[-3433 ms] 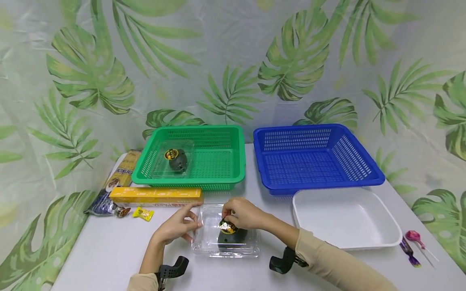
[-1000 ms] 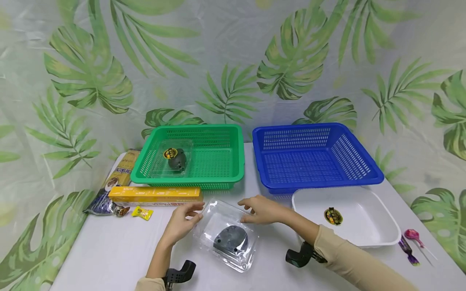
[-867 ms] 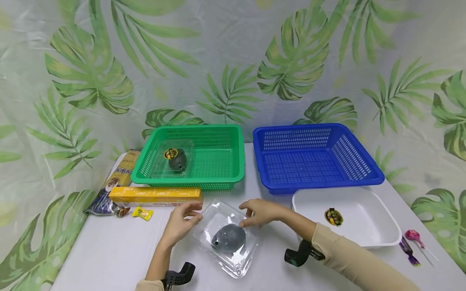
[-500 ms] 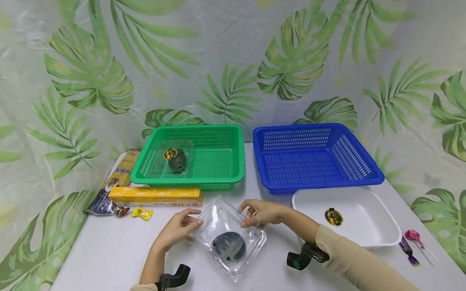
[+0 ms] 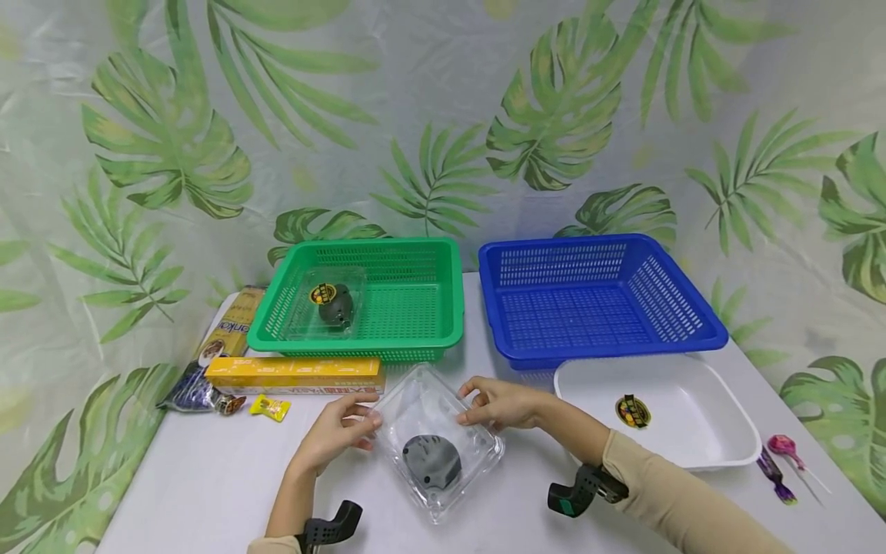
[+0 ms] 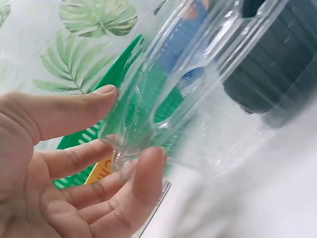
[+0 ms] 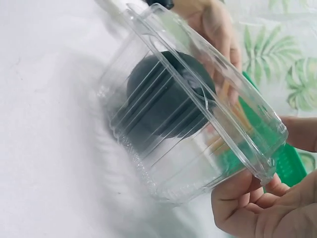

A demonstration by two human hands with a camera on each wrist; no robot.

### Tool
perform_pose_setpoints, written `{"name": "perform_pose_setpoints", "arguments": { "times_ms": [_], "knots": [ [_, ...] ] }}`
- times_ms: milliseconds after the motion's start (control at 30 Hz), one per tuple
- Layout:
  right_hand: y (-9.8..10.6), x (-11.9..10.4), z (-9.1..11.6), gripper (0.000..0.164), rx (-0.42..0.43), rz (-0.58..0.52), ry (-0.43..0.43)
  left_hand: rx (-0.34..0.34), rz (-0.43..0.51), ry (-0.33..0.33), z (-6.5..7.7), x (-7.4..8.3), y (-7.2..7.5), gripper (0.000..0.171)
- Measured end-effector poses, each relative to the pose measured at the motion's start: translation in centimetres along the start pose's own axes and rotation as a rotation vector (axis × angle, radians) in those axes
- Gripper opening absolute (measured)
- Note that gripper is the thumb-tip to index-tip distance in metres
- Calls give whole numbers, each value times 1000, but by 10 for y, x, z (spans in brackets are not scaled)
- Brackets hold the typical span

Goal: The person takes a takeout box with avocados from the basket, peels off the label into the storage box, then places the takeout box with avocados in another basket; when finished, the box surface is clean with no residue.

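A clear plastic clamshell box (image 5: 424,408) is held off the white table, turned cornerwise in the head view. Inside it lies a rounded dark grey object (image 5: 432,462) with small black holes; its kind is unclear. My left hand (image 5: 337,435) pinches the box's left corner; the left wrist view has the thumb on one side of the rim and fingers on the other. My right hand (image 5: 501,404) pinches the opposite corner between thumb and fingers, as the right wrist view also shows. A round black-and-yellow sticker (image 5: 633,412) sits in the white tray (image 5: 713,462).
Behind stand a green basket (image 5: 415,345), with a similar stickered box (image 5: 304,327) in it, and a blue basket (image 5: 609,354). At left lie a yellow pasta box (image 5: 294,368), a foil-and-purple packet (image 5: 228,331) and a yellow candy (image 5: 270,408). A pink lollipop (image 5: 782,444) lies far right.
Earlier my right hand was at the sticker on the box lid; the sticker now lies in the white tray. The box has been turned and lifted, its dark object shifting inside.
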State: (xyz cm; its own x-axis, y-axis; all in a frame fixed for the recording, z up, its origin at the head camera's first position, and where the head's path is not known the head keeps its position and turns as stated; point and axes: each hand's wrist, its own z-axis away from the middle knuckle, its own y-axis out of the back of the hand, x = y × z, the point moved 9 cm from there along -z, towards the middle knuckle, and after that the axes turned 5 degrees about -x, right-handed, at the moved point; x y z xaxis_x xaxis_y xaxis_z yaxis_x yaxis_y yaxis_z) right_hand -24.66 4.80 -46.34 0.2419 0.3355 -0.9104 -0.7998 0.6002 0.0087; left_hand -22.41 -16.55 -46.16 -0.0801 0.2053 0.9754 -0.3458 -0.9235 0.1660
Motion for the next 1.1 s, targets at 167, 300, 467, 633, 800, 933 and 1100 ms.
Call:
{"name": "perform_pose_setpoints", "arguments": {
  "times_ms": [167, 300, 467, 633, 800, 933, 1100],
  "knots": [
    [-1, 7, -1, 46, 17, -24, 1, 58, 46, 49, -1, -4, -2, 57],
    [-2, 6, 2, 45, 34, 70, 24, 127, 78, 110, -1, -7, -4, 69],
    [2, -13, 13, 39, 60, 399, 142, 236, 63, 140, 0, -5, -2, 76],
    [7, -36, 36, 32, 23, 659, 253, 326, 96, 118, 5, -1, 1, 80],
    [27, -52, 70, 31, 24, 684, 328, 342, 64, 90, 13, 2, -2, 67],
    [68, -65, 108, 33, 139, 652, 406, 201, 75, 119, 16, -2, -17, 73],
    [155, -68, 165, 38, 507, 703, 326, 28, 97, 196, 18, -10, -37, 86]
  ]
}}
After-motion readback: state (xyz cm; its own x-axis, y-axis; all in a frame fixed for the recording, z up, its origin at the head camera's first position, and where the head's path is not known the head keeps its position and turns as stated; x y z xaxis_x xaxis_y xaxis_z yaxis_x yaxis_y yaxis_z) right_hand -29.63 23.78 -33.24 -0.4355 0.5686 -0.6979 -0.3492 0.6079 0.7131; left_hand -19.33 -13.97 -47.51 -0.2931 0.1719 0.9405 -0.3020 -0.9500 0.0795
